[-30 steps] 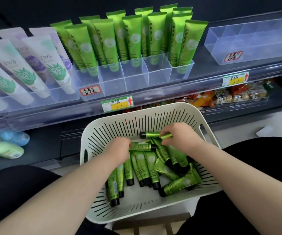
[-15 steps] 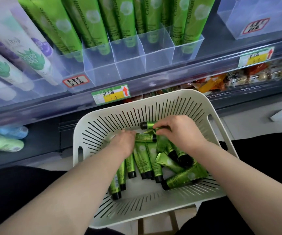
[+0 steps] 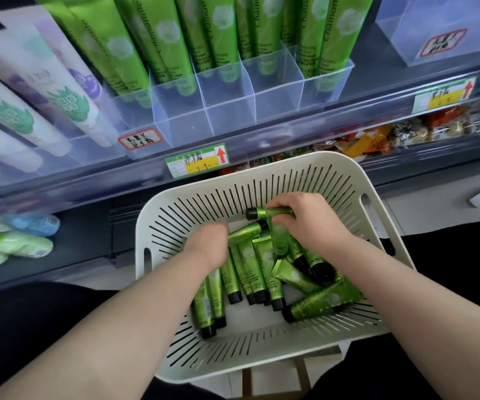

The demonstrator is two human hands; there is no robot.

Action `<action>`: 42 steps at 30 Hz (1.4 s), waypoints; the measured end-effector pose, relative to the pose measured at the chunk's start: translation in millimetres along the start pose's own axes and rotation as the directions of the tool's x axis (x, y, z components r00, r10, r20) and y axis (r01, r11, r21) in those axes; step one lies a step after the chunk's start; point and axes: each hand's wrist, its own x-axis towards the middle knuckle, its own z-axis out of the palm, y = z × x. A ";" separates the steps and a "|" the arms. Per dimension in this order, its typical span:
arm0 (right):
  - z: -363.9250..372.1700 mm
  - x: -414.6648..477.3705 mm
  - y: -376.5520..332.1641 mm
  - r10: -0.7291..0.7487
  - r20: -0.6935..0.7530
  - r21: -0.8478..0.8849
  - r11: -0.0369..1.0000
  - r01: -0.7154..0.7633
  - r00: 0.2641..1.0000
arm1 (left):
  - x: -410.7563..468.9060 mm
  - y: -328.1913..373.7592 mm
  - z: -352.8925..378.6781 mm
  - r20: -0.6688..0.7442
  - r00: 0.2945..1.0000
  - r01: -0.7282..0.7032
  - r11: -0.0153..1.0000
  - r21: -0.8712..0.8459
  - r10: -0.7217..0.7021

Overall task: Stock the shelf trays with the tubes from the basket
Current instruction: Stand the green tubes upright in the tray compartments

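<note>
As right hand [image 3: 309, 226] grips, glossy tube [image 3: 262, 212] — black-capped

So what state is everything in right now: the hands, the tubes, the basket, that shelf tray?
right hand, gripping one tube, above the pile
held tube, raised, lying sideways, black cap pointing left
left hand, down on the pile over one tube's tail, fingers hidden
loose tubes, lying jumbled in the basket
basket, upright, partly filled
shelf tray, back compartments packed with upright tubes, several front ones bare
</note>
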 end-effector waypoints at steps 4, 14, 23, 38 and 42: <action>-7.8 -8.2 -7.0 -0.002 -0.058 0.006 1.000 0.002 0.998 | -11.7 1.7 -14.4 -0.148 0.989 -0.016 0.985 -0.174 -0.010; -41.9 -32.3 -41.4 -0.048 -0.198 -0.105 0.994 0.028 0.979 | -49.5 18.7 -76.9 -0.427 0.903 -0.210 0.914 -0.346 0.045; -94.1 -50.2 -83.3 -0.170 -0.366 -0.140 0.982 0.126 0.915 | -97.5 43.6 -145.9 -0.642 0.761 -0.335 0.902 -0.272 0.089; -178.9 -21.8 -102.3 -0.190 -0.565 -0.200 0.976 0.089 0.803 | -81.5 101.2 -280.7 -0.844 0.533 -0.273 0.935 -0.227 -0.050; -177.4 -14.5 -90.7 -0.189 -0.555 -0.204 0.975 0.088 0.810 | -55.7 111.0 -293.0 -0.821 0.572 -0.225 0.960 -0.170 -0.011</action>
